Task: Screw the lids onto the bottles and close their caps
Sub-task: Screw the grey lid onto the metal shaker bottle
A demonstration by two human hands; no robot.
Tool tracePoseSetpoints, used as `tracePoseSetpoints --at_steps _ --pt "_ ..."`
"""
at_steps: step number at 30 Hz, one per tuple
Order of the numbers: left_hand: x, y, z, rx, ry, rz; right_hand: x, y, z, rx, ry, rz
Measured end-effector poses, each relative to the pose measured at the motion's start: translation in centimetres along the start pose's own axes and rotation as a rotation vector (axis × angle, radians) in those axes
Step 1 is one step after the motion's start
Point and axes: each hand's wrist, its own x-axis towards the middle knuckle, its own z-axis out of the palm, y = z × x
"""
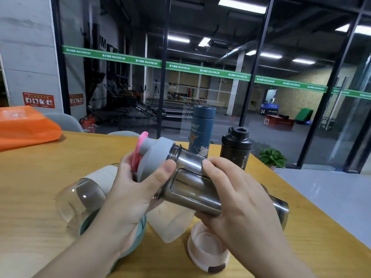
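I have my right hand (239,197) clenched round the smoky bottle (192,185), held above the counter (40,187), long axis tilted, neck pointing up-left. My left hand (128,193) grips the grey lid (154,157), half threaded I judge; next comes twisting it home, then closing the pink cap (140,149)

The smoky translucent plastic bottle (192,189) has a smooth, glossy wall that catches the ceiling lights, while its grey plastic lid (155,157) looks matt, and the pink flip cap (140,151) looks soft and satin. The yellow wooden table (60,163) is smooth with a faint sheen. The clear round bottle (78,199) shines like glass or clear plastic; which one cannot be told. The frosted plastic bottle (170,221) is dull and cloudy. The dark blue flask (201,131) looks matt, the black plastic shaker (236,149) semi-gloss, and the orange bag (26,127) cloth-like.
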Motion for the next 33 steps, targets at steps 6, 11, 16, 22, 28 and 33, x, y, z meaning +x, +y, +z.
tracePoseSetpoints --at_steps 6,11,16,22,28,33 --pt "0.1 -0.3 -0.1 -0.041 0.018 -0.025 0.1 0.5 0.1 -0.009 -0.031 -0.031" --pt "0.2 -0.5 -0.2 -0.055 0.057 0.020 0.4 2.0 -0.4 0.081 -0.064 0.021" --pt "0.5 -0.6 -0.2 -0.107 0.117 0.050 0.4 4.5 -1.2 0.454 -0.108 0.401" --pt "0.5 -1.0 -0.4 -0.114 0.090 0.028 -0.1 5.0 -0.7 0.517 -0.267 0.532" --pt "0.5 -1.1 -0.6 -0.150 0.058 -0.032 -0.1 5.0 -1.4 0.578 -0.289 0.558" --pt "0.6 -0.5 -0.9 -0.171 -0.007 -0.031 -0.1 5.4 -1.0 0.719 -0.177 0.587"
